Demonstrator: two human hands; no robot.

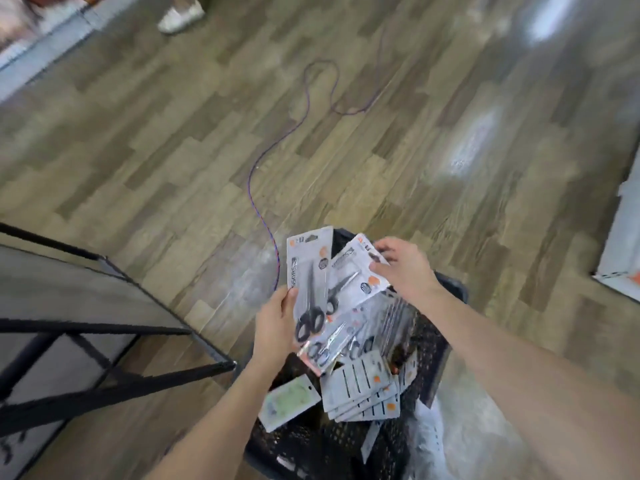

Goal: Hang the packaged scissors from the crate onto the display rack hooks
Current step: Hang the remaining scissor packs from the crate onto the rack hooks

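- Two bare forearms reach in from the bottom edge over the black crate (446,344), which stands on the wood-pattern floor (173,140).
- The left hand (277,323) grips a scissors pack (308,282) by its lower left edge, thumb on the front; the pack stands upright above the crate's far left corner, black handles down near the palm.
- The right hand (403,268) pinches a second scissors pack (356,275) at its top right corner, thumb on the front; this pack tilts over the crate's far side, its lower end tucked behind the first pack.
- More packs (360,389) lie stacked inside the crate, below both hands, some face down.
- A pale green card (289,401) rests at the crate's near left side.
- A black metal frame (114,341) stands left of the crate.
- A thin purple cord (273,244) runs across the floor beyond the crate.
- A white shoe (180,17) shows far beyond the crate, at the top edge.
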